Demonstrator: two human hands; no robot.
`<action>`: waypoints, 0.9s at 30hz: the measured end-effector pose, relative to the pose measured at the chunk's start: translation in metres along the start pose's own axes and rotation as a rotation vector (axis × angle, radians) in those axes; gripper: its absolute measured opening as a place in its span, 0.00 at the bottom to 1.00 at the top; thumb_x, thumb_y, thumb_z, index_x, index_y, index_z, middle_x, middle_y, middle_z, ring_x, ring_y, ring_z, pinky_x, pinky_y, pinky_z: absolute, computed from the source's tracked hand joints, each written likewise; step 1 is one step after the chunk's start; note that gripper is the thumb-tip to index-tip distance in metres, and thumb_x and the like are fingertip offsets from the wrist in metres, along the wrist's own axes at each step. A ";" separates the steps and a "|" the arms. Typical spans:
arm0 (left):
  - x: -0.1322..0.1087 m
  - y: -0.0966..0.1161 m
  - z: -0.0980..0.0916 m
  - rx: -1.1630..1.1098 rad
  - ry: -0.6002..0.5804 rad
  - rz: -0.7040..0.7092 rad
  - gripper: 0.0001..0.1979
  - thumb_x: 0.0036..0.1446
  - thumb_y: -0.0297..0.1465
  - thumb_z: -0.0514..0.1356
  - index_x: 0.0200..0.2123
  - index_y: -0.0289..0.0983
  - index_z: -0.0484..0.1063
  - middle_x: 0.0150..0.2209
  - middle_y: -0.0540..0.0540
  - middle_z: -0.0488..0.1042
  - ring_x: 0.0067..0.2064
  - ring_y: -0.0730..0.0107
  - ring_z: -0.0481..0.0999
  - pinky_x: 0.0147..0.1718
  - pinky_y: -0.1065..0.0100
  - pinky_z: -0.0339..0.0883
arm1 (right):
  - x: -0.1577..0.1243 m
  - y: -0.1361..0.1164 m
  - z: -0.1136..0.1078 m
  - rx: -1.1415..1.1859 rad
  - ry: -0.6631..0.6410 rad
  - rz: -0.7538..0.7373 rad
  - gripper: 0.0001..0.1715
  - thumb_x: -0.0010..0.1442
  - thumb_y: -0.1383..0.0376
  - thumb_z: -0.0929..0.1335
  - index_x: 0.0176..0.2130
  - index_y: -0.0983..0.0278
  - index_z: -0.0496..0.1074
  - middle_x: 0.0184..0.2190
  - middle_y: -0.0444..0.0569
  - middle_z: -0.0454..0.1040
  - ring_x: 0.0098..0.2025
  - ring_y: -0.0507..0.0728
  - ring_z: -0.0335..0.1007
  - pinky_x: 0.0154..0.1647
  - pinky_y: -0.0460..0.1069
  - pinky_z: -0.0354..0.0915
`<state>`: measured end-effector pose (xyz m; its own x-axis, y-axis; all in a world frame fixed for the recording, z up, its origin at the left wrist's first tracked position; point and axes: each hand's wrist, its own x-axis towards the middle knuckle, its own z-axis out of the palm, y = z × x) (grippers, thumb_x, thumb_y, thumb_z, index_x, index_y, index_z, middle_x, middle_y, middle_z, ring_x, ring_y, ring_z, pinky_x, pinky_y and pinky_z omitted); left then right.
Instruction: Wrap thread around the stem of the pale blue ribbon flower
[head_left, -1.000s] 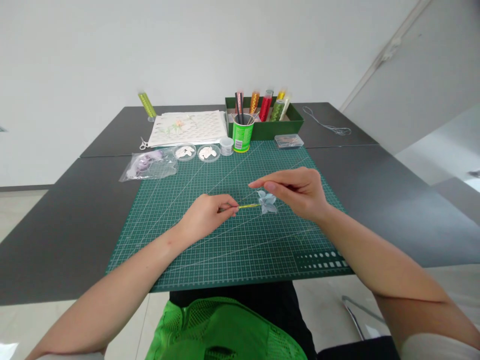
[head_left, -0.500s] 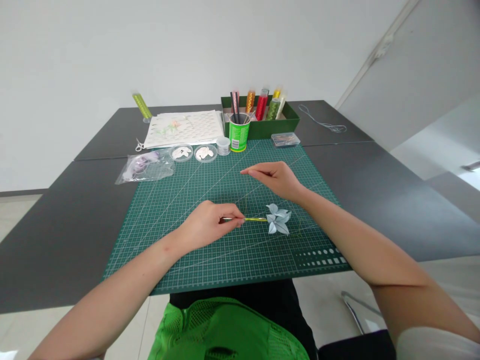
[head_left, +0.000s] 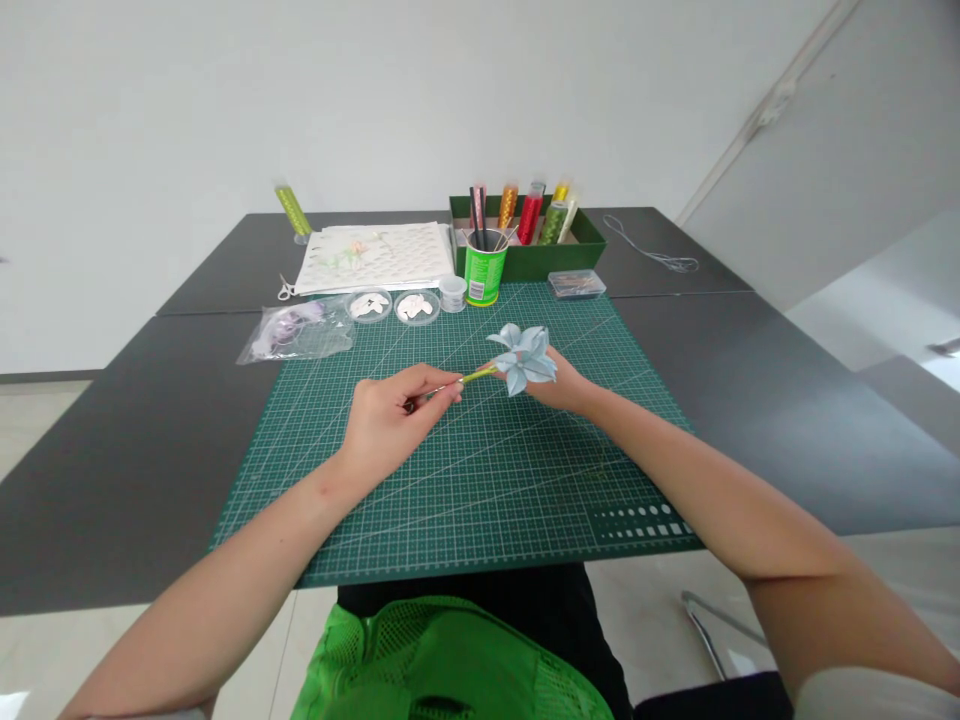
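We have a pale blue flower (head_left: 523, 352) with pointed petals raised over the middle of the cutting mat, its yellow-green stem (head_left: 478, 374) running down to the left. Our left hand (head_left: 391, 412) pinches that stem between thumb and fingertips, the fingers closed round its lower part. Our right hand (head_left: 564, 386) is just behind the flower, whose petals cover most of its fingers, so we cannot tell how far open it is or whether it grips anything. Below both hands spreads the green cutting mat (head_left: 450, 500), gridded in white. Along its far edge we see two round clear dishes (head_left: 417, 307) of white pieces, a small lidded jar (head_left: 452, 293), a bright green can (head_left: 484, 275) with sticks standing in it, and a flat clear case (head_left: 577, 284). A clear plastic bag (head_left: 300, 332) overlaps the mat's far left corner. Beyond lie white sheets (head_left: 390, 260), with white-handled scissors (head_left: 286, 288) beside them, and a dark green box (head_left: 536, 262) holding coloured spools (head_left: 531, 215). Another yellow-green spool (head_left: 292, 210) leans at the far left of the black table (head_left: 97, 440); a thin grey cord (head_left: 660, 257) lies at the far right.
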<state>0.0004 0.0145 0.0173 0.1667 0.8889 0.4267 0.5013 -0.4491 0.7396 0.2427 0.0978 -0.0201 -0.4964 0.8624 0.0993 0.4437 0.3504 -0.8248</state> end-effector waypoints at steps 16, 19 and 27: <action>0.016 -0.010 -0.005 -0.025 0.234 -0.127 0.11 0.62 0.36 0.63 0.43 0.39 0.82 0.31 0.49 0.83 0.31 0.70 0.81 0.33 0.71 0.72 | -0.015 -0.030 0.006 -0.045 -0.413 -0.191 0.19 0.66 0.58 0.67 0.47 0.67 0.82 0.22 0.43 0.76 0.20 0.48 0.59 0.23 0.44 0.55; 0.018 -0.016 -0.006 0.008 0.198 -0.150 0.11 0.62 0.37 0.63 0.42 0.39 0.82 0.31 0.49 0.83 0.31 0.69 0.81 0.32 0.71 0.72 | -0.021 -0.040 0.004 -0.026 -0.482 -0.245 0.19 0.67 0.59 0.67 0.48 0.67 0.82 0.18 0.40 0.70 0.18 0.47 0.54 0.21 0.44 0.52; 0.016 -0.027 0.003 0.069 -0.136 -0.198 0.09 0.62 0.36 0.63 0.40 0.42 0.82 0.32 0.50 0.84 0.35 0.64 0.84 0.36 0.68 0.72 | -0.042 -0.076 -0.018 0.068 -0.488 -0.302 0.20 0.68 0.59 0.68 0.49 0.70 0.81 0.17 0.40 0.67 0.18 0.45 0.50 0.18 0.44 0.46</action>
<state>-0.0079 0.0409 0.0029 0.1698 0.9651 0.1995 0.5914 -0.2617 0.7627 0.2429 0.0411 0.0485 -0.8872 0.4541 0.0811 0.1879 0.5164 -0.8355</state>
